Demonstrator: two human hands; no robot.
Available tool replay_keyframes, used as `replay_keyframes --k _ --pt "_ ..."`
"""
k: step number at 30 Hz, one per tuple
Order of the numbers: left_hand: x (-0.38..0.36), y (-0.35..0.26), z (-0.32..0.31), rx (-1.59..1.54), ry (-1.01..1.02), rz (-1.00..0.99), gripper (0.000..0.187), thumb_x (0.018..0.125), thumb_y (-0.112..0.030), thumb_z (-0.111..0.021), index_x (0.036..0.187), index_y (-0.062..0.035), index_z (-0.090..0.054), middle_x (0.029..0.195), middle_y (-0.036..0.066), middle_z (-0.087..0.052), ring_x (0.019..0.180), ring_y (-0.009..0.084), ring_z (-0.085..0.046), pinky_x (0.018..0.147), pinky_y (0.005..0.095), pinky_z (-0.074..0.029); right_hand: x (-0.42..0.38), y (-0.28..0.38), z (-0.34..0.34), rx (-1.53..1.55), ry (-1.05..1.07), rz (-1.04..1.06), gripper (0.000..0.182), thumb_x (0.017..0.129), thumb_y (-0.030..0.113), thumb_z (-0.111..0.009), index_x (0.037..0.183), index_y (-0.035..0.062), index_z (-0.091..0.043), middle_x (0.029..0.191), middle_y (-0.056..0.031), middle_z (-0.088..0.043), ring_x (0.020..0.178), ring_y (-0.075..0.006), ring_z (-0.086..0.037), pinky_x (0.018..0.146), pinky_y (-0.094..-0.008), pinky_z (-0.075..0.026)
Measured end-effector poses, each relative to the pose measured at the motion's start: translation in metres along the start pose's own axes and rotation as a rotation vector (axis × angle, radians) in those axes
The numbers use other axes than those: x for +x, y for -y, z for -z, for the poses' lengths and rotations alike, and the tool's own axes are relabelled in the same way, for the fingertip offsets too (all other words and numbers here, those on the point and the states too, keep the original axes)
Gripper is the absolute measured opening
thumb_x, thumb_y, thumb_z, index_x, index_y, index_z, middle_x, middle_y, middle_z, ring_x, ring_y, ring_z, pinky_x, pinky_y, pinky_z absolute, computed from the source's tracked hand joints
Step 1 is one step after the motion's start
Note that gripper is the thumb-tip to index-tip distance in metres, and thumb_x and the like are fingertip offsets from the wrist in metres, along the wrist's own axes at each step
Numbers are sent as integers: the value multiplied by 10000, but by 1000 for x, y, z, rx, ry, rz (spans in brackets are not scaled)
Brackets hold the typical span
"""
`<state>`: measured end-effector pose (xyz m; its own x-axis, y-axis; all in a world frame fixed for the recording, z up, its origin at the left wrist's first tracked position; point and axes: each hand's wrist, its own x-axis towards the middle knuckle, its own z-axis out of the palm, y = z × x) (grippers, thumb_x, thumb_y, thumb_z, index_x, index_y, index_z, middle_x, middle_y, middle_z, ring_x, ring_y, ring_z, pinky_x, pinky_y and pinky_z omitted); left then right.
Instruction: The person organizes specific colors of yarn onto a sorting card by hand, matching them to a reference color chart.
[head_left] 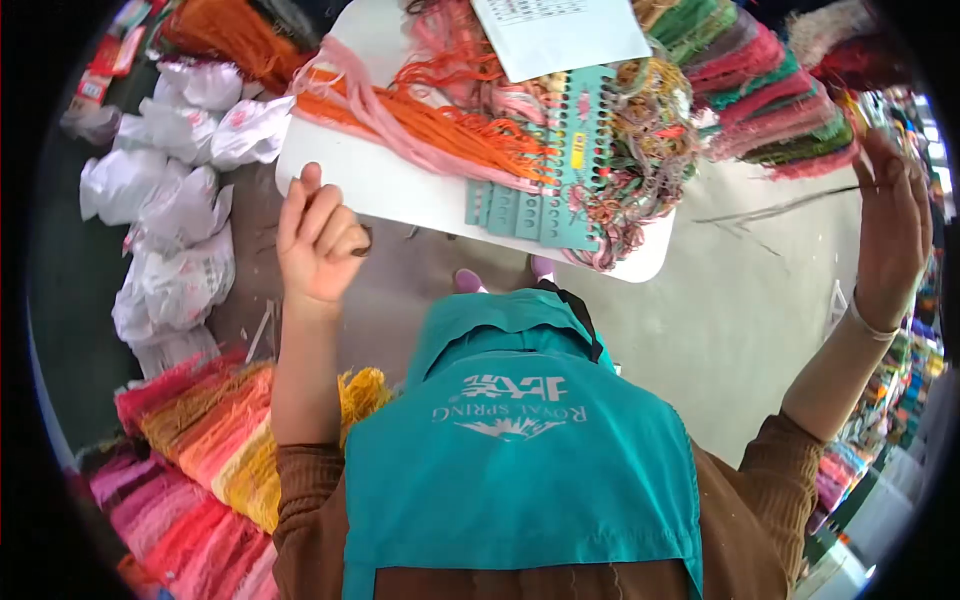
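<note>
My right hand (893, 225) is raised at the far right, its fingers pressed together on a thin bundle of dark thread (785, 208). The loose ends of that thread trail leftward over the floor beyond the table's right corner. On the other side, my left hand (322, 232) is held up just off the table's left front edge, fingers curled. A small dark bit shows at its fingertips, too small to name. Teal punched thread cards (575, 165) lie on the table, with orange thread (430, 125) and pink thread (375, 105) running into their holes.
The white table (345, 170) also bears a printed sheet (560, 35) and a tangled multicoloured thread heap (655, 150). White plastic bags (185, 210) are piled at left. Coloured skeins hang at lower left (215, 440) and upper right (765, 90).
</note>
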<state>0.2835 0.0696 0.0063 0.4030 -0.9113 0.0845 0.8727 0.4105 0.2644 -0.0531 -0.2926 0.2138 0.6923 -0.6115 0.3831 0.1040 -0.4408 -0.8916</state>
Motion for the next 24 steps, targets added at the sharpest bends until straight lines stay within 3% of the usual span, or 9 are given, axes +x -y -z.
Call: replay_keyframes --k 2,5,10,13,17,18,20,22,24 --pt "24 16 -22 81 114 72 333 1016 -259 -432 1247 -58 -562 558 -62 -294 436 42 -199 391 206 -183 8 23 -11 -125 152 86 204 969 118 -468 1101 10 -579 1297 -181 -561 1203 -243 -527 1045 -375 -363" --pt "55 36 -68 366 90 181 333 964 -190 -517 1250 -26 -559 552 -80 -303 445 19 -230 397 200 -188 10 26 -28 -452 210 35 172 932 114 -534 1036 10 -623 1296 -154 -569 1157 -201 -550 1011 -338 -388" --pt "100 96 -131 1027 166 165 492 879 -217 -650 1317 -31 -526 628 -90 -398 509 0 -340 432 180 -237 7 15 -78 -231 312 -71 89 851 31 -648 930 -10 -647 1217 -115 -602 965 -101 -577 842 -266 -475" --pt "116 125 -149 1115 251 70 419 856 -131 -678 1239 8 -577 631 -79 -447 515 13 -374 448 202 -268 5 0 -94 -329 306 58 103 812 75 -683 859 -15 -672 1143 -120 -630 1007 -172 -604 819 -309 -491" --pt "123 141 -153 1175 130 182 241 889 -144 -650 1077 6 -662 672 -41 -540 638 29 -463 565 209 -370 -3 -3 -98 -338 286 104 132 800 128 -685 854 8 -685 1031 -119 -664 1010 -219 -617 801 -318 -489" --pt "123 141 -153 1139 141 168 199 897 -137 -638 1029 7 -675 655 -41 -528 611 30 -450 543 209 -352 -4 -6 -95 -307 292 95 140 807 131 -675 866 4 -684 1014 -119 -666 990 -208 -620 798 -309 -488" --pt "121 138 -160 1124 156 164 156 912 -124 -616 941 8 -694 623 -40 -504 553 32 -422 498 210 -316 -8 2 -91 -43 372 -297 141 852 123 -672 882 -15 -660 1159 -88 -635 1008 -159 -606 914 -294 -447" --pt "124 135 -152 1215 170 160 157 914 -130 -618 923 5 -697 616 -39 -500 516 36 -400 475 215 -296 -14 2 -89 411 327 -489 150 881 129 -638 905 -18 -663 1170 -114 -626 1012 -149 -594 903 -292 -450" --pt "126 139 -140 1223 143 142 166 921 -146 -617 916 -2 -699 605 -43 -477 509 39 -391 472 218 -286 -19 -8 -90 697 337 -434 132 912 112 -575 910 -9 -628 1175 -175 -614 1073 -190 -576 942 -317 -437"
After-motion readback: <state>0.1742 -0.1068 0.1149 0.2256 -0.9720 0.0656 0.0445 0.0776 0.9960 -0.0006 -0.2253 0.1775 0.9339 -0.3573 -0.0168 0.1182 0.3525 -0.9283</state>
